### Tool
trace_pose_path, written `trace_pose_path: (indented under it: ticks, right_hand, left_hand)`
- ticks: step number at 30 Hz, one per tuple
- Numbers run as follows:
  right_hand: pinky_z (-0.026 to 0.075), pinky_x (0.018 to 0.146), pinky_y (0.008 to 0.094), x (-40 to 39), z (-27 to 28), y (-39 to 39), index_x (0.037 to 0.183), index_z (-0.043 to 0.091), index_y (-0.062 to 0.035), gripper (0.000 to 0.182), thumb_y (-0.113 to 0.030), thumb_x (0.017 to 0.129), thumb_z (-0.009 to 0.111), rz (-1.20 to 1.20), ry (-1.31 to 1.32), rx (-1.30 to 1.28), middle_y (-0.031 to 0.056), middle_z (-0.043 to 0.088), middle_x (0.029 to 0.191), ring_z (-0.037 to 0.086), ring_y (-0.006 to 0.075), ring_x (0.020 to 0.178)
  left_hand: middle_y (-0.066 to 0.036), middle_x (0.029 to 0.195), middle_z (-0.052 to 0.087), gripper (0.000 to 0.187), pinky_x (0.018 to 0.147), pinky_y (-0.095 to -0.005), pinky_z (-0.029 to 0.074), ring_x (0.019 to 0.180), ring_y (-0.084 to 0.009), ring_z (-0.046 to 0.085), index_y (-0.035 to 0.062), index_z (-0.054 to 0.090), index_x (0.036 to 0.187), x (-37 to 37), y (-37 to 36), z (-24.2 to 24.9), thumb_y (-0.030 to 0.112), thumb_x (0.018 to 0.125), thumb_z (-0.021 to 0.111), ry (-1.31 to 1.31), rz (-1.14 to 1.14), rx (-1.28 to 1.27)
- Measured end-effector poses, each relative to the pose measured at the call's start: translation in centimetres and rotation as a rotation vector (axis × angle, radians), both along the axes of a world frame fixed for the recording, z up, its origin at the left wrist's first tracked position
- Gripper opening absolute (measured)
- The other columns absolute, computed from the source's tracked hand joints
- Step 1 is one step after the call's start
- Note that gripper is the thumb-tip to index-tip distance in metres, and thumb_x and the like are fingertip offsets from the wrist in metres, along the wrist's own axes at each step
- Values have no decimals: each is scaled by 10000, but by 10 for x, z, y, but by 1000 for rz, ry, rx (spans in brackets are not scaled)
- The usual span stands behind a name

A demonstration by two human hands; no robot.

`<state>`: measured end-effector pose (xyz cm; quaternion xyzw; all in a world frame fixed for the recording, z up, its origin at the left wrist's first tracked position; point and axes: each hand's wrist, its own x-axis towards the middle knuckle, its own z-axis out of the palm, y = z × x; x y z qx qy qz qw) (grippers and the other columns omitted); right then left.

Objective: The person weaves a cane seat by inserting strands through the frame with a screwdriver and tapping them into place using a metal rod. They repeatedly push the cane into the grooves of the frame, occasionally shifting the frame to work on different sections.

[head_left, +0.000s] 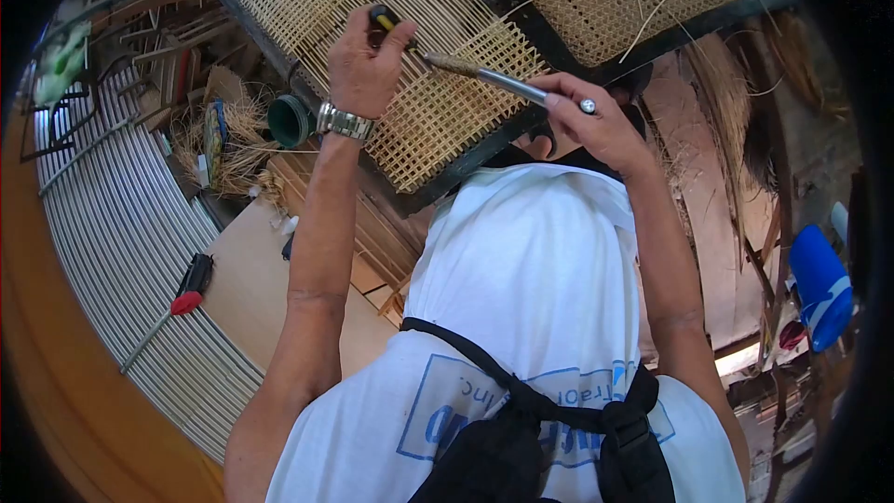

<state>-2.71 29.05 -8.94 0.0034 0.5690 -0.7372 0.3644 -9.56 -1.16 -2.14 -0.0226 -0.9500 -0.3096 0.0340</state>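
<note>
"Fingers [402,34] of the left hand [358,74]: how are they set?"

"Curled in, pinching a black-and-yellow handle [383,18]. Those of the right hand [601,130] are bent around a silver rod [512,85]."

"Start with the big pieces, then. What fills the view?"

"A white shirt [531,251] on the person's own torso, crossed by a black strap [466,346]. Ahead of it, the woven cane panel [438,121] lies tilted in a dark frame, under both hands. Its near part is an open lattice; farther up, close-set strands run lengthwise."

"Anything beside it?"

"A second cane panel [596,9], to the right, joined along a dark edge. On the left, just beside the frame, a green container [290,121] sits near a heap of loose fibres [244,140]."

"And the smaller things?"

"The rod slants over the lattice, its rounded end showing past the right fingers, its other end near the handle. Whether those two touch, I cannot tell. A metal watch [345,121] circles the left wrist. Thinnest of all, a pale loose strand [656,11] curves across the second panel."
</note>
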Motion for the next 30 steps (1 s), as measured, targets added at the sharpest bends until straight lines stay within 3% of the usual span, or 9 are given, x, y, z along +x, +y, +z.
trace_pose_path:
  ticks: [4,10,13,17,19,27,30]
  right_hand:
    - [342,548,169,-5,-7,5,1350,625,-30,348,-210,1059,562,-236,-53,-9,-66,524,774,454,4,647]
    - [390,630,206,-10,-5,-9,1322,645,-25,322,-192,1060,564,-207,12,48,-43,546,806,480,38,731]
    - [329,550,166,-8,-11,-9,1355,631,-44,348,-224,1065,563,-65,53,-21,-67,521,784,440,2,651]
    - [348,533,172,-1,-9,5,1357,629,-33,359,-227,1061,570,-238,-51,6,-58,528,775,453,11,637]
    - [356,531,171,-2,-13,8,1357,625,-26,364,-227,1058,574,-234,-58,24,-58,526,769,459,13,631]
    - [348,585,196,-2,-12,3,1354,629,-26,366,-237,1062,568,-246,-52,13,-55,541,797,433,29,680]
    - [313,537,165,-1,-12,1,1374,615,-38,371,-228,1058,578,-282,-38,-22,-73,518,780,418,5,635]
  left_hand:
    - [-87,813,734,457,626,-343,543,714,-197,699,33,665,1111,-3,-11,-3,410,906,820,21,40,-87]
    - [-70,814,728,425,628,-329,537,713,-167,684,36,662,1116,-1,-12,-9,377,917,816,-81,14,20]
    - [-53,808,725,404,620,-318,531,708,-140,675,38,663,1115,-1,-12,-8,355,919,819,-58,8,0]
    - [-51,816,729,418,620,-315,531,710,-149,681,45,667,1130,7,-14,-11,353,904,835,26,25,131]
    - [-62,820,732,431,626,-316,534,721,-160,688,43,667,1133,9,-4,-6,366,902,835,20,17,-18]
    - [-76,815,734,420,627,-332,542,722,-171,700,39,664,1130,4,-3,-2,362,913,822,-17,6,-52]
    - [-74,810,732,414,619,-331,538,709,-168,695,40,666,1126,5,-8,-14,359,913,822,-34,-15,36]
